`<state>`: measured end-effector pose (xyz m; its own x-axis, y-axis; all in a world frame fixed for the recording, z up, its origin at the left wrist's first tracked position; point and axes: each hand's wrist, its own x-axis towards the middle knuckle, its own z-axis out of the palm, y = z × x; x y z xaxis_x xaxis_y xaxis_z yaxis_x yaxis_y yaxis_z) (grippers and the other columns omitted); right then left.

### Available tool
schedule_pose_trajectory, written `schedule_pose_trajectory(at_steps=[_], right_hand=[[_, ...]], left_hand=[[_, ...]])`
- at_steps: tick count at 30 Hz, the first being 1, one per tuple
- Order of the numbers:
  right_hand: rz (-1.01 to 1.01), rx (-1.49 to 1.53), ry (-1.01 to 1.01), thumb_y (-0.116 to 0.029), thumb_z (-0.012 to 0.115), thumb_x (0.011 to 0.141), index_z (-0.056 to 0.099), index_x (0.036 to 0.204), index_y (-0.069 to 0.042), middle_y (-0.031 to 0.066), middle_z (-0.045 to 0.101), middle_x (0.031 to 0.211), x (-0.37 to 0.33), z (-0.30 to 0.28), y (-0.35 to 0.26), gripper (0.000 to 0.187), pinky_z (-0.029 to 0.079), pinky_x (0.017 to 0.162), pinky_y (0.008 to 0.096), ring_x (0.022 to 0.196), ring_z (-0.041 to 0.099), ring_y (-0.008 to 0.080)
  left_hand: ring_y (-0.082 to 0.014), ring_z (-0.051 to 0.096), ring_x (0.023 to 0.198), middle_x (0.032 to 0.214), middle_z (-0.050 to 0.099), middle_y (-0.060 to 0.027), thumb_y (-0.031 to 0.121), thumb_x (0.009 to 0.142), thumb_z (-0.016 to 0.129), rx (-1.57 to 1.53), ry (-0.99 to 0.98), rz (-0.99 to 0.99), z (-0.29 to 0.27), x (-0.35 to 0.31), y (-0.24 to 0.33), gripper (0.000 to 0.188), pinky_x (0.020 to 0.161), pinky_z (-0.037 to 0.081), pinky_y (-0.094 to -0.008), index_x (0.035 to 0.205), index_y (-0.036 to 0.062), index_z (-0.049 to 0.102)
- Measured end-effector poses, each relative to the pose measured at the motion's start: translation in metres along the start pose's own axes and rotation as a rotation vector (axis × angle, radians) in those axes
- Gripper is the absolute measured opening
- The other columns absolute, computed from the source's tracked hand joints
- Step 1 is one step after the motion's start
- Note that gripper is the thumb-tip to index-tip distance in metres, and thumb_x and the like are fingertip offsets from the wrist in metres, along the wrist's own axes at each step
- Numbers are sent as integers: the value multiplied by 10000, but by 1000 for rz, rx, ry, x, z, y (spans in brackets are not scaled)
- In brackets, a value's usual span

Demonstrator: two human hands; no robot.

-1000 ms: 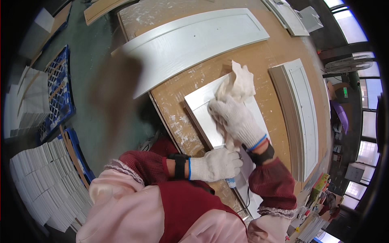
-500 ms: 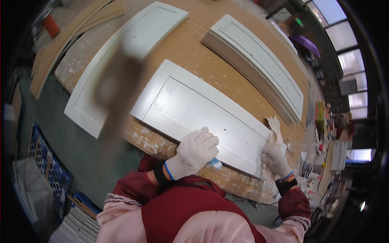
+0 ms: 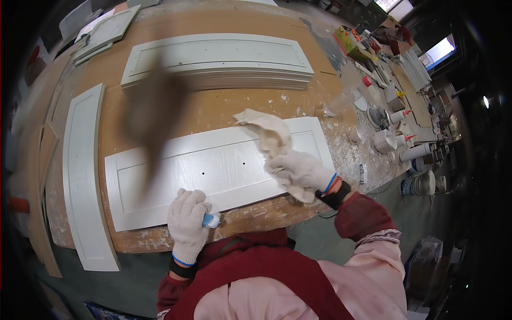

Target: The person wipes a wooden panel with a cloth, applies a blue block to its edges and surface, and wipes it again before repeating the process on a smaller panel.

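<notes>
A white framed panel (image 3: 218,176), like a cabinet door with two small dark holes, lies flat at the table's near edge. My left hand (image 3: 188,218), in a white knit glove, rests at the panel's near edge. Its fingers curl round a small blue-and-white object (image 3: 211,220), mostly hidden, its kind unclear. My right hand (image 3: 304,173), gloved too, is over the panel's right part, closed on a crumpled cream rag (image 3: 269,130). The rag's upper part sticks out beyond the panel's far edge; its lower end hangs below the hand.
Behind lies a stack of similar panels (image 3: 218,53); another panel (image 3: 85,176) lies at the left. Bottles, cups and a clear container (image 3: 341,101) crowd the table's right side. Brown strips (image 3: 45,208) lean at the far left. A blurred brown shape (image 3: 157,112) covers part of the view.
The view has turned, so the panel now lies nearly crosswise. My right hand has moved with the rag from the panel's right end inward over it. My left hand stays by the near edge.
</notes>
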<state>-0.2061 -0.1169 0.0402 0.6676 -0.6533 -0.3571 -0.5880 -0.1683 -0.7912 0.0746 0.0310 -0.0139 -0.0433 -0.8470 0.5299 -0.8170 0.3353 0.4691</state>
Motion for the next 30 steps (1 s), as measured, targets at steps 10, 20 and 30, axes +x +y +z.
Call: schedule_pose_trajectory(at_steps=[10,20,30], right_hand=[[-182,-476,284,-136,498,891,594,962,-64,84,571,763,6,-20,21,140,467,624,337,690,581,211],[15,-309,300,-140,523,904,635,1026,-64,107,599,873,30,-27,11,182,495,745,342,821,597,237],[-333,964,972,-56,537,920,473,1268,-7,60,572,996,-69,-88,35,357,485,629,227,701,552,130]], left_hand=[[-293,594,892,946,619,-63,155,607,781,-14,-5,29,4,6,1,280,863,492,-455,776,84,569],[-309,602,898,963,633,-79,199,589,800,-29,-10,7,1,3,-1,303,882,489,-461,765,73,587],[-311,607,963,986,637,-81,92,643,771,-26,-91,-26,-4,3,2,292,931,477,-491,813,87,533]])
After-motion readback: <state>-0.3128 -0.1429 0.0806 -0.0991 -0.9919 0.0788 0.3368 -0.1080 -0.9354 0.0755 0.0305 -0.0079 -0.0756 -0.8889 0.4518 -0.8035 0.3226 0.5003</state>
